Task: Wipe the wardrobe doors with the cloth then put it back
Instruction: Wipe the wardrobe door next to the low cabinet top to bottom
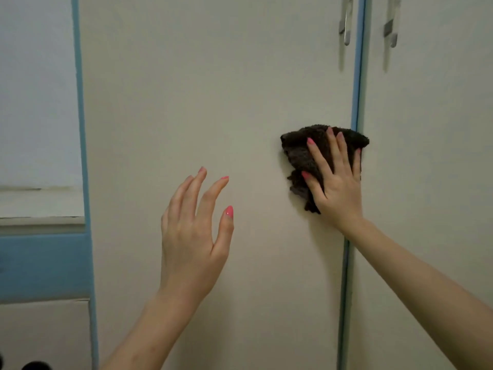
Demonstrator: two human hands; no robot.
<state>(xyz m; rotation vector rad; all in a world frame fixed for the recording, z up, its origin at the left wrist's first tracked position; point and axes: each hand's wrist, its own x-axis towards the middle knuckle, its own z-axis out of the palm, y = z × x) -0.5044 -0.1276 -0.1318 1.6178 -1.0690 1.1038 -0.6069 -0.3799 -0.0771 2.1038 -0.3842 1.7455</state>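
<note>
Right hand [338,182] spreads flat, pressing the soft, limp cloth [301,153] against the wardrobe door [213,89]; left hand [192,236] hovers open beside it.

Cloth [300,153] dark brown, fluffy terry-like pile, matt, crumpled; doors [213,102] smooth cream panel, matt to faint satin, looks like painted or laminated board; edge trim [357,76] light blue, smooth, plastic-looking; handles [346,25] silvery metal, shiny; nails on left hand [190,241] and right hand [338,190] glossy pink polish
</note>
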